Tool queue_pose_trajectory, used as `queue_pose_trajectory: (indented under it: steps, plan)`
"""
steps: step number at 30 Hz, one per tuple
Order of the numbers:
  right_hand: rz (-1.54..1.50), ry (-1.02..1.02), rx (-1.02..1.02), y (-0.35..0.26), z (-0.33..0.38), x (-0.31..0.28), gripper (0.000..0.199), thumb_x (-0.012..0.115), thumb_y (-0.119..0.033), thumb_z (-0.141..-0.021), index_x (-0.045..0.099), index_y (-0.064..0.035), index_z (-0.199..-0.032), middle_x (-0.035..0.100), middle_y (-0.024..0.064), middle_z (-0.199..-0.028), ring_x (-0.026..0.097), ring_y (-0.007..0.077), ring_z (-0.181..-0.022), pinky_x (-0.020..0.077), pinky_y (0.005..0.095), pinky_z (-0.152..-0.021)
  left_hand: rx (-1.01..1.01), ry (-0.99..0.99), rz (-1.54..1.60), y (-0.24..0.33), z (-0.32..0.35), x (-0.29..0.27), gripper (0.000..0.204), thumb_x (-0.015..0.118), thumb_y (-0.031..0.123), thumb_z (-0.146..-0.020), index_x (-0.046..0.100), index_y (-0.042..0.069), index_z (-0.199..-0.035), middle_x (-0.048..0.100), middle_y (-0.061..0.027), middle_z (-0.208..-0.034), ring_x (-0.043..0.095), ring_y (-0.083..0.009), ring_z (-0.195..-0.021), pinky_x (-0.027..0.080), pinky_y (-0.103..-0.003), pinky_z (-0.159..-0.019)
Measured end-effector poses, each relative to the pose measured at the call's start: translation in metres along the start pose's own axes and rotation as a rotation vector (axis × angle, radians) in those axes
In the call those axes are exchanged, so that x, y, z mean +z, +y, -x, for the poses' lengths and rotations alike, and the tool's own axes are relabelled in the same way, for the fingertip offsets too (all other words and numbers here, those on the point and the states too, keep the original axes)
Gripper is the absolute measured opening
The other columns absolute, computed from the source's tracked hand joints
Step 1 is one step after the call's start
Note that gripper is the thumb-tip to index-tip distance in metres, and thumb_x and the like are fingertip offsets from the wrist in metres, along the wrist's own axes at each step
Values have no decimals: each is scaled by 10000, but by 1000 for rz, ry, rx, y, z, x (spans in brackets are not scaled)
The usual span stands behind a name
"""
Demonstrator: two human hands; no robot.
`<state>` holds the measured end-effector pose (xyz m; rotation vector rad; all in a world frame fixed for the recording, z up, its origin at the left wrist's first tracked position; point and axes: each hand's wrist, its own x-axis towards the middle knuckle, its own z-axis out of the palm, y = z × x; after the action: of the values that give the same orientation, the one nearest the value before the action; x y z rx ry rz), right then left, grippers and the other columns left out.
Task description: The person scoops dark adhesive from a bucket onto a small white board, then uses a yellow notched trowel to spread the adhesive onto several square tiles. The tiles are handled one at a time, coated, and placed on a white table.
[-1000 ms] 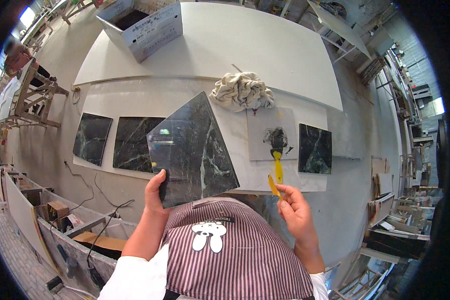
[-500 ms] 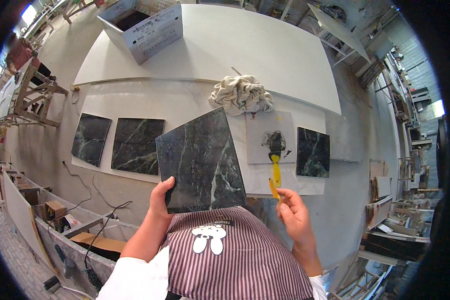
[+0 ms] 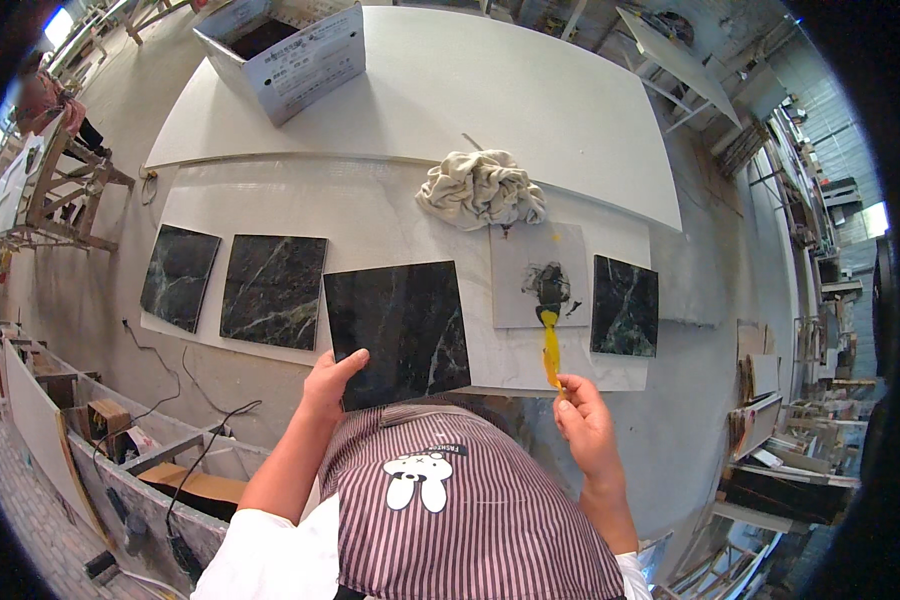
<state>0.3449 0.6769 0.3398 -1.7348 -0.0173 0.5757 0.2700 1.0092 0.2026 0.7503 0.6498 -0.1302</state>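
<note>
Black tile [image 3: 398,325] with faint pale veins is at the near edge of a pale slab [image 3: 270,195], in front of the person's striped apron [image 3: 470,510]; whether its far side rests on that slab cannot be told. Two similar dark tiles [image 3: 273,290] lie to its left and one smaller dark tile [image 3: 625,306] to the right. Between, a grey board [image 3: 510,292] carries a black smear [image 3: 546,282], with a yellow handle [image 3: 550,325] lying from it toward the person. Behind the board sits a crumpled cloth [image 3: 482,190], and farther back an open box [image 3: 310,70] stands on a large white sheet [image 3: 490,80]. Around are a bare floor [image 3: 685,400], a wooden stand [image 3: 75,190] with another person [image 3: 48,105] beside it at the left, and racks of boards [image 3: 780,470] at the right. Both hands are well apart. The left hand [image 3: 332,385] is clamped on the tile's near left side, thumb on top, other fingers hidden beneath. The right hand [image 3: 585,422] is mostly closed, thumb and fingers pinching a small yellow strip [image 3: 552,368], which overlaps the yellow handle in view; whether they touch is unclear.
</note>
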Motion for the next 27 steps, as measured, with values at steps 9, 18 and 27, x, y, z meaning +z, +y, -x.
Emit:
queue_pose_trajectory:
  steps: [9,18,27]
  plan:
    - [225,-40,-54,20,-28,-4,133,565,-121,-950,508,-32,-869,519,-25,-765,451,59,-680,404,222,-637,-49,38,-175,8,-1,8,346,700,173,-854,611,-38,-1114,673,-84,-975,643,-170,-826,522,-306,-743]
    - [581,-72,-965,-127,-110,50,273,679,-169,-854,672,-25,-1086,663,146,-1012,625,285,-932,501,365,-818,304,-446,-1204,130,0,88,204,697,161,-863,673,-13,-966,669,-72,-781,587,-117,-698,509,-312,-666]
    - [1093,-576,-789,-166,-109,53,251,765,-148,-700,706,-39,-919,676,106,-793,616,278,-723,491,344,-666,373,-809,-2187,214,26,197,239,694,253,-778,665,54,-907,662,-159,-805,627,-358,-787,497,-439,-702]
